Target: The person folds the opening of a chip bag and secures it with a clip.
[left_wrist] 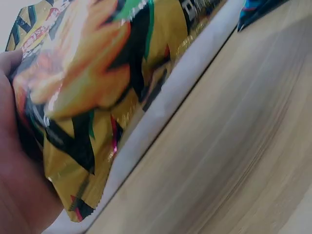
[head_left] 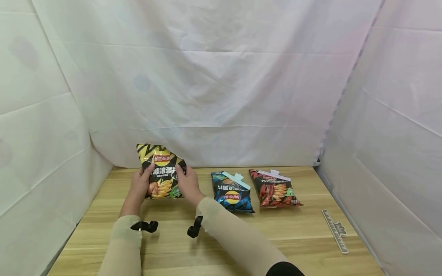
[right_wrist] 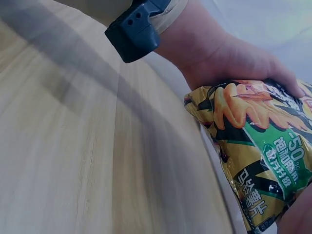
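Note:
A yellow and black bag of potato chips (head_left: 161, 174) is held up over the far left of the table, its printed front facing me. My left hand (head_left: 139, 188) grips its left side, thumb on the front; in the left wrist view, the left hand (left_wrist: 24, 180) lies along the bag's edge. My right hand (head_left: 189, 185) grips the opposite side, thumb also on the front. The right wrist view catches the bag's lower part (right_wrist: 263, 156) between both hands. Fingers behind the bag are hidden.
To the right lie a blue chip bag (head_left: 226, 188) with a pale blue clip (head_left: 238, 181) and a red chip bag (head_left: 272, 191) with a white clip (head_left: 274, 175). A grey-white clip (head_left: 335, 232) lies near the table's right edge. White cloth (head_left: 221, 88) hangs around the table.

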The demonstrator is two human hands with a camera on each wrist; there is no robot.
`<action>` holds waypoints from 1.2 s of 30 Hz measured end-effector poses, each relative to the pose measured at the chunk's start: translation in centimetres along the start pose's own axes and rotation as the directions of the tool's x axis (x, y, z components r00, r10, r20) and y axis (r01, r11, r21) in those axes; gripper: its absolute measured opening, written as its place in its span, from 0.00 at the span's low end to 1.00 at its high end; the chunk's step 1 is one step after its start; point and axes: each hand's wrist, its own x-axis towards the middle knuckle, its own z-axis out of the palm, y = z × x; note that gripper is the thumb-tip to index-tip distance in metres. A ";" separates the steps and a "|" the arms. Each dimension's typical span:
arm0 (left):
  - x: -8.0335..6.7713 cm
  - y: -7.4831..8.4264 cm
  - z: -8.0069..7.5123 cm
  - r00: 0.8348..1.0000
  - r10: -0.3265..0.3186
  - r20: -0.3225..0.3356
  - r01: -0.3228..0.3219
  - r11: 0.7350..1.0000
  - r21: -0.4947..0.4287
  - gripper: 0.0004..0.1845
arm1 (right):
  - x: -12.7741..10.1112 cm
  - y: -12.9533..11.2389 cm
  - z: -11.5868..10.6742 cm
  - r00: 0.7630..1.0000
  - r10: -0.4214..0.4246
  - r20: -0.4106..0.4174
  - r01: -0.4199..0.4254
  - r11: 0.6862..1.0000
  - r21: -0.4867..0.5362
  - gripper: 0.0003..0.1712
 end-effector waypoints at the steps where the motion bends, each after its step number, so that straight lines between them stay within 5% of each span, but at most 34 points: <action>1: -0.3 0.2 0.3 1.000 0.017 0.005 -0.017 1.000 -0.010 0.40 | -0.2 -0.1 -0.5 1.000 -0.014 0.008 0.014 1.000 0.008 0.26; 12: -2.9 1.8 4.0 0.987 0.122 0.108 -0.112 0.989 -0.093 0.27 | -2.5 -1.5 -6.8 0.989 -0.120 0.084 0.106 0.982 0.155 0.27; 20: -5.0 2.3 7.0 0.965 0.140 0.223 -0.112 0.985 -0.134 0.23 | -5.2 -1.7 -11.5 0.980 -0.148 0.131 0.138 0.987 0.078 0.27; 26: -6.4 2.6 9.2 0.926 0.143 0.350 -0.117 0.989 -0.095 0.22 | -7.1 -1.4 -15.1 0.984 -0.111 0.142 0.106 0.993 0.045 0.18; 36: -8.4 2.4 12.2 0.861 0.138 0.490 -0.192 0.979 0.063 0.23 | -9.4 -0.2 -19.5 0.986 -0.113 0.125 0.110 0.993 0.030 0.28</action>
